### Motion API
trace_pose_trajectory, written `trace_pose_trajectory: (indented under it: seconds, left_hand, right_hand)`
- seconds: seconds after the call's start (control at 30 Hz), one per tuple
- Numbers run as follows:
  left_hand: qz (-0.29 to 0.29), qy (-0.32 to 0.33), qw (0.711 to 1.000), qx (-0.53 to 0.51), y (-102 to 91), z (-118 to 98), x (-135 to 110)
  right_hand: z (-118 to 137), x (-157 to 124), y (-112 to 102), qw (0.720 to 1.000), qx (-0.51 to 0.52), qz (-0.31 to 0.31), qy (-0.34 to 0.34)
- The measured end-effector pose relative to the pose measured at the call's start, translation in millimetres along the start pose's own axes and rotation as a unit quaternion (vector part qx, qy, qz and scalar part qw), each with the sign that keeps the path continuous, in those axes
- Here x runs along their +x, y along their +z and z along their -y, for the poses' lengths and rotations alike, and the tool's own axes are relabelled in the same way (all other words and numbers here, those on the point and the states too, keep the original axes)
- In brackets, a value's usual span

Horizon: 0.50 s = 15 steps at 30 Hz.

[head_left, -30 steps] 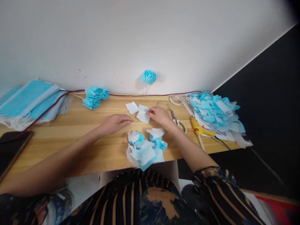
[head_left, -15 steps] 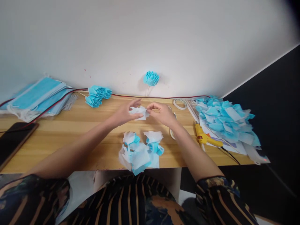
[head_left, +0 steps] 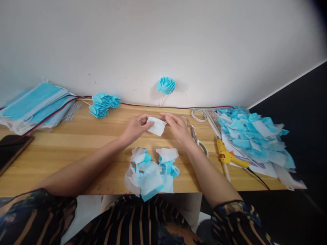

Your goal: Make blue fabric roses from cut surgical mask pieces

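My left hand (head_left: pixel 135 129) and my right hand (head_left: pixel 177 127) both pinch a small white piece of fabric (head_left: pixel 156 126) just above the wooden table (head_left: pixel 76 146). The left fingers grip its left edge, the right fingers its upper right edge. In front of my hands, near the table's front edge, lies a loose heap of white and blue fabric pieces (head_left: pixel 150 168).
Scissors (head_left: pixel 198 139), tape rolls (head_left: pixel 199 115) and a yellow glue gun (head_left: pixel 228 156) lie to the right, beside a big pile of blue scraps (head_left: pixel 252 134). Blue fabric flowers (head_left: pixel 102 103) and a flower on a stick (head_left: pixel 166 85) are by the wall. Stacked face masks (head_left: pixel 33 105) and a phone (head_left: pixel 11 151) are at left.
Both hands picked the white pieces up off the table and brought them together; the fabric is now held a little lower and flatter than half a second ago.
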<state>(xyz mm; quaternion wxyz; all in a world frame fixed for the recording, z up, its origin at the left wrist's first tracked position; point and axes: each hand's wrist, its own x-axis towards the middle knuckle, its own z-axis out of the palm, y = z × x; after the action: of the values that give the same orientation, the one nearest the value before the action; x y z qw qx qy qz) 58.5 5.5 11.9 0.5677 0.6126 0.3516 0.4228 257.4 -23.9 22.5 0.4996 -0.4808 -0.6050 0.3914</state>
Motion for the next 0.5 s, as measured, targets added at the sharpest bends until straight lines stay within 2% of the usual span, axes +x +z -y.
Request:
trace_pose_trajectory:
  seconds: [0.1,0.2,0.33,0.5]
  left_hand:
    - [-0.009,0.064,0.992,0.109,1.8,3,-7]
    - [-0.015,0.108,0.973,0.206,3.7,-1,-14]
    - [-0.014,0.123,0.965,0.23,4.6,-3,-17]
    - [-0.035,0.121,0.96,0.252,1.9,1,-15]
  right_hand:
    - [4,-6,4,0.997,-0.062,0.014,-0.039]
    - [7,-11,9,0.986,-0.129,0.002,-0.106]
    - [4,-14,9,0.971,-0.163,-0.046,-0.171]
    - [3,-15,2,0.969,-0.151,-0.075,-0.182]
